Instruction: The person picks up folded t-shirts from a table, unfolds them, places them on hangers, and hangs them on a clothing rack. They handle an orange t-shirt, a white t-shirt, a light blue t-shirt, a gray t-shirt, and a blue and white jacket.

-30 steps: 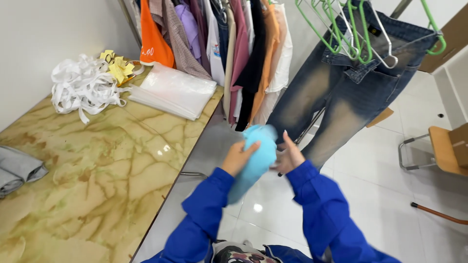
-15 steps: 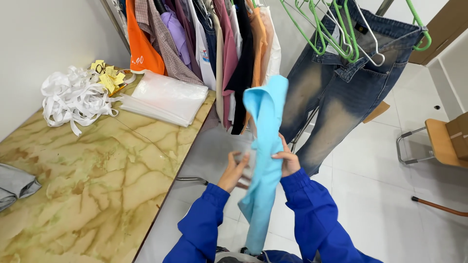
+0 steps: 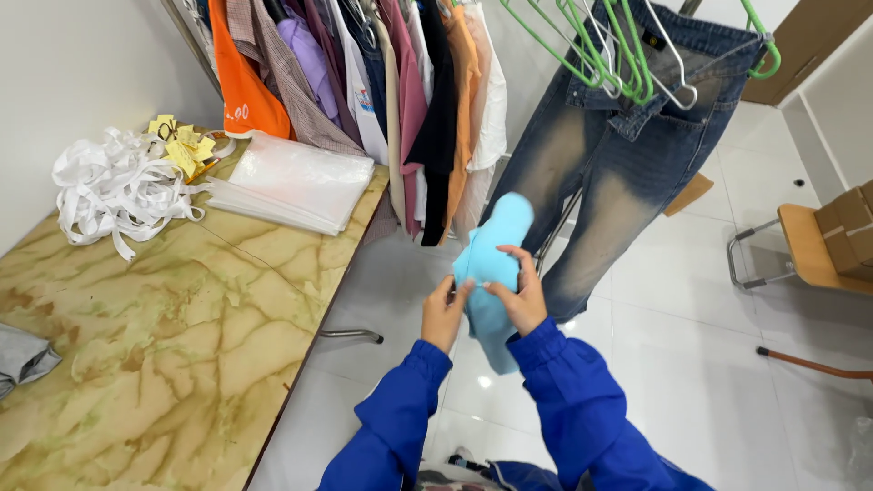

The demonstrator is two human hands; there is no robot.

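Both hands, the left hand (image 3: 444, 314) and right hand (image 3: 518, 295), pinch a bunched light-blue garment (image 3: 491, 264) in a closed grip, held in the air above the white tiled floor (image 3: 691, 300). Just behind hang faded jeans (image 3: 618, 164) on green hangers (image 3: 600, 45); the marble-patterned counter (image 3: 164, 345) lies left, its near edge apart from the garment.

— How many hands were in view?

— Two, a left hand (image 3: 443, 315) and a right hand (image 3: 516, 301), both in blue sleeves, on one light blue cloth garment (image 3: 491, 273).

— And on the marble-patterned counter (image 3: 182, 336)?

— One tangle of white straps (image 3: 114, 186), one stack of clear plastic bags (image 3: 291, 182), one bunch of yellow paper tags (image 3: 185, 145), one grey folded cloth (image 3: 23, 356).

— Elsewhere?

— One pair of faded blue jeans (image 3: 618, 164), several green wire hangers (image 3: 600, 45), too overlapped to count, and one wooden chair (image 3: 814, 250).
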